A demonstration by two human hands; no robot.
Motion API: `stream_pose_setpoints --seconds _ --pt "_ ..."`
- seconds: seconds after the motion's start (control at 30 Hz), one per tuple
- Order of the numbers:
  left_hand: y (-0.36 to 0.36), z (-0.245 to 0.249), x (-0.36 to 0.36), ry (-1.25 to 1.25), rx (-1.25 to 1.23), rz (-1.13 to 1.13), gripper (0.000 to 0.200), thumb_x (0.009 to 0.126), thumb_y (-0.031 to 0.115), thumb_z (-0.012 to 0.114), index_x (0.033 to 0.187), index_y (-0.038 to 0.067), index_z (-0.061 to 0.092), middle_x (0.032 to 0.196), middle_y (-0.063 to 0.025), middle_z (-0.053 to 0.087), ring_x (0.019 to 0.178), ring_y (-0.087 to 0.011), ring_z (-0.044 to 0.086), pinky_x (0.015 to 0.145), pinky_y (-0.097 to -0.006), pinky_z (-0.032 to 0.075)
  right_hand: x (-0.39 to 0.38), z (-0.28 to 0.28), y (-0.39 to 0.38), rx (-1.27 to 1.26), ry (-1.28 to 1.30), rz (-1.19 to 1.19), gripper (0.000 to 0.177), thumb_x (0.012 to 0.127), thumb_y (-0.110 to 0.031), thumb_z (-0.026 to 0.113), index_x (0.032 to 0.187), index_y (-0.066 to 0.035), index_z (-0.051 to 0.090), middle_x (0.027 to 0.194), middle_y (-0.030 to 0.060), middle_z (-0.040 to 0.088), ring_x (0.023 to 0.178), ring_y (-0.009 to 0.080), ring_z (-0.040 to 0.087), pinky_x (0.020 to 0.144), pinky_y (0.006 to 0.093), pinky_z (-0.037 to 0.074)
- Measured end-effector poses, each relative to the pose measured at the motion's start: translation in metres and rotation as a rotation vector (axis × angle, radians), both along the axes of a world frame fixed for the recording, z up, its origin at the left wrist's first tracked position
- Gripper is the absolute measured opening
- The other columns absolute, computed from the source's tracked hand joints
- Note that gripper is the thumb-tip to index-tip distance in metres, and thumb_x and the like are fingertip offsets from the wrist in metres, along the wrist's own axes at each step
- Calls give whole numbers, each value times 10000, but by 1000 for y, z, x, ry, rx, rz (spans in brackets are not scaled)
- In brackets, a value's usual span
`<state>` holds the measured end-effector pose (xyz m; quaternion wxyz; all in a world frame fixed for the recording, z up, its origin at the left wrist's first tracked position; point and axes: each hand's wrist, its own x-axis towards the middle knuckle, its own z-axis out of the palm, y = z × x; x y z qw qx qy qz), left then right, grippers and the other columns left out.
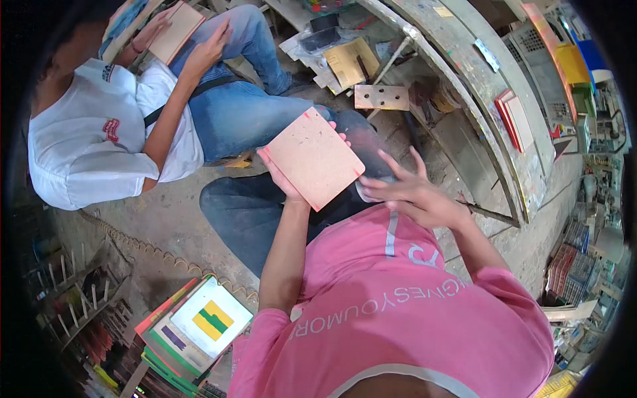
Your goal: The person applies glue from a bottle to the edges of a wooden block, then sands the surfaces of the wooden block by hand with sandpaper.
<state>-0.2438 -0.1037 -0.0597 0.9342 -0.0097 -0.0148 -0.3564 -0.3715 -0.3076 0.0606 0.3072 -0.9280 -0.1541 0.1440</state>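
Note:
A flat, square wooden board (314, 159) with rounded corners and small red marks along its edges rests in my left hand (284, 178). The thumb lies along its left side, and fingertips show past its far right edge. To the right of the board, my right hand (415, 192) has its fingers spread and slightly smeared by motion. A small whitish patch (367, 192) lies beneath those fingers, close to the board's right corner. Both hands are above my lap.
On my left sits another person (126, 132) holding a similar board (176, 32). A curved bench (464, 73) carries red-edged boards (514, 119). A board with holes (381, 97) stands ahead. Stacked coloured frames (192, 325) and a coiled hose (146, 244) are at lower left.

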Motion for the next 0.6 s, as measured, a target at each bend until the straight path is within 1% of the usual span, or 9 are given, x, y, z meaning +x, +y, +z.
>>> stream_pose_setpoints --seconds 0.07,0.13,0.17,0.23,0.27,0.33,0.37,0.43,0.6 --pt "2 3 2 53 -25 9 1138 747 886 332 1496 34 234 1445 -280 365 1241 -478 450 1060 -634 303 -8 5 -7 105 143 4 374 979 -222 498 1343 -160 555 1485 16 437 1466 242 205 1152 588 41" --pt "-4 2 1 -30 -38 -14 1100 771 839 397 1515 59 182 1437 -249 384 1240 -448 454 1081 -620 289 -13 4 -10 814 47 -488 384 998 -224 480 1331 -43 541 1374 117 530 1286 205 484 1078 422 345" --pt "-7 2 -2 -29 -41 -21 1100 771 839 397 1515 59 182 1437 -249 384 1240 -448 454 1081 -620 289 -11 2 -14 811 45 -495 384 998 -224 480 1331 -43 541 1374 117 530 1286 205 484 1078 422 345" --pt "-11 4 -5 -54 -35 -76 995 827 766 426 1497 58 227 1375 -201 463 1208 -388 491 1060 -598 326 1 0 -19 735 28 -680 395 1010 -221 470 1309 29 531 1187 123 589 942 132 611 821 263 472" --pt "-15 -21 -2 -58 -35 -78 995 827 766 426 1497 58 227 1375 -201 463 1208 -388 491 1060 -598 326 5 7 -11 742 100 -769 377 999 -201 498 1298 25 542 1006 53 596 756 81 541 705 250 448" --pt "-26 -94 6 10 -414 -303 798 922 642 404 1447 50 305 1297 -155 525 1188 -345 508 1020 -579 368 12 1 11 784 64 -778 363 992 -185 511 1287 22 548 972 44 604 756 79 542 706 245 452" --pt "-14 -90 5 -34 -222 -291 544 986 420 477 1368 42 391 1240 -124 560 1184 -296 528 989 -506 425 14 -5 18 822 31 -788 349 984 -169 524 1277 19 555 939 35 611 756 78 544 706 241 457" --pt "-20 -21 -5 -252 893 -35 443 970 248 566 1325 24 425 1223 -102 568 1167 -246 554 976 -423 466 16 -26 20 827 11 -773 363 963 -150 566 1286 14 544 902 23 610 745 79 541 688 233 456" --pt "-17 -21 -8 -155 776 -76 429 949 141 605 1329 15 453 1219 -82 586 1127 -186 580 963 -358 475 18 -52 8 909 86 -955 328 942 -157 612 1227 -7 545 985 55 632 725 82 545 643 238 453"
